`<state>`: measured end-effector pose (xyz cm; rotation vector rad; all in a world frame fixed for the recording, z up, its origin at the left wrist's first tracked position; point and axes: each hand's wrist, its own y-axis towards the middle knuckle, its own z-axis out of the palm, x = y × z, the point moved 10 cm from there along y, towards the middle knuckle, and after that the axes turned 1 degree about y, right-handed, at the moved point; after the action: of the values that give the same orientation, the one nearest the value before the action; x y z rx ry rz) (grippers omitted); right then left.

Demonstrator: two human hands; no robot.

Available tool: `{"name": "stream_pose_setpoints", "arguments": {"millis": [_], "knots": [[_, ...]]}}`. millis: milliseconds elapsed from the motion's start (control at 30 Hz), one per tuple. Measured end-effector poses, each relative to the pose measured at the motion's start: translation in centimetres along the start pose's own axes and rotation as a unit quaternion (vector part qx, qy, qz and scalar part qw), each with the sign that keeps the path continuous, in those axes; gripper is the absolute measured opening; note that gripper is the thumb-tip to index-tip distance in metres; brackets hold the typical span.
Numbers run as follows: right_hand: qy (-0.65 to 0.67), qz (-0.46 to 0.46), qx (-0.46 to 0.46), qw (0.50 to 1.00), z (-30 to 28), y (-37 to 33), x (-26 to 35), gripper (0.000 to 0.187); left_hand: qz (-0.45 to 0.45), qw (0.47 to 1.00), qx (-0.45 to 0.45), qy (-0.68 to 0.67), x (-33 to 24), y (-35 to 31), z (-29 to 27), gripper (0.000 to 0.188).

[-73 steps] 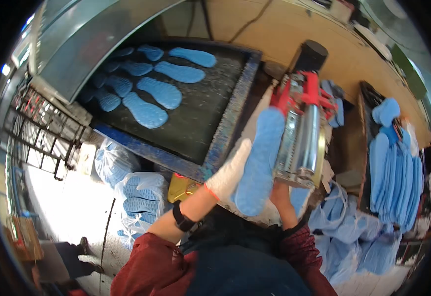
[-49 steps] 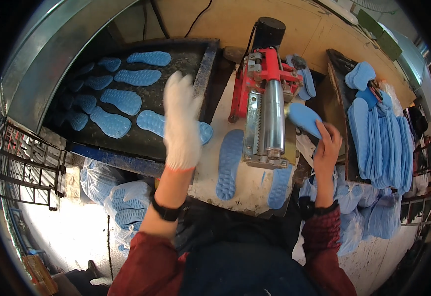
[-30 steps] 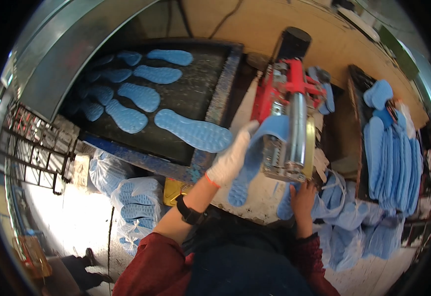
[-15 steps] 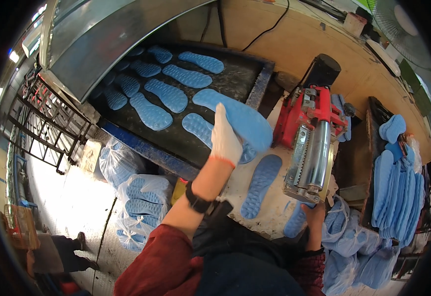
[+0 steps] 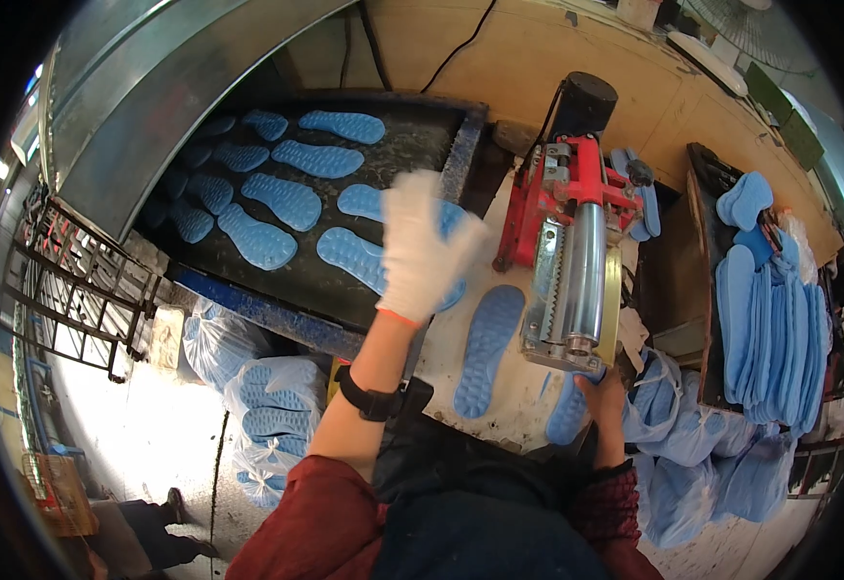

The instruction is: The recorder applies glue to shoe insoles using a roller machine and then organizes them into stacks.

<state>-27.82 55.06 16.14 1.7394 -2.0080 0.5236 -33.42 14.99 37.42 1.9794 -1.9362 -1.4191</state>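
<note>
My left hand (image 5: 424, 246), in a white glove, is raised over the black bed of a long tray (image 5: 393, 101). Its fingers are spread, slightly blurred, with nothing held. Beneath it are a blue insole (image 5: 359, 200) and a second blue insole (image 5: 349, 256), both partly covered by the hand. My bare right hand (image 5: 607, 404) is by the near end of a red roller machine (image 5: 576, 184) with a shiny metal roller. Its thumb lies on the edge of a blue insole (image 5: 567, 414) there; the other fingers are partly hidden. A darker insole (image 5: 489, 350) lies flat left of the machine.
Several more insoles (image 5: 282, 200) lie in rows on the tray under a metal hood (image 5: 180, 87). Tied plastic bags (image 5: 277, 396) of insoles stand below. At the right, a board carries a stack of insoles (image 5: 770, 329). Another person's legs (image 5: 166, 532) show at lower left.
My left hand has let go of a blue insole, which now lies on the tray, and its fingers have spread. My right hand stays by the machine's near end. The view has shifted.
</note>
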Motion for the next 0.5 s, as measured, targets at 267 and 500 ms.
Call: {"name": "stream_pose_setpoints", "arguments": {"millis": [267, 500], "knots": [[0.178, -0.016, 0.015, 0.984, 0.4, -0.6, 0.1, 0.042, 0.289, 0.88, 0.239, 0.292, -3.4, -5.6, 8.2, 0.042], [0.333, -0.033, -0.097, 0.938, -7.4, 0.0, 2.0, 0.027, 0.213, 0.919, 0.32, 0.088, -3.9, -5.0, 4.9, 0.041]]}}
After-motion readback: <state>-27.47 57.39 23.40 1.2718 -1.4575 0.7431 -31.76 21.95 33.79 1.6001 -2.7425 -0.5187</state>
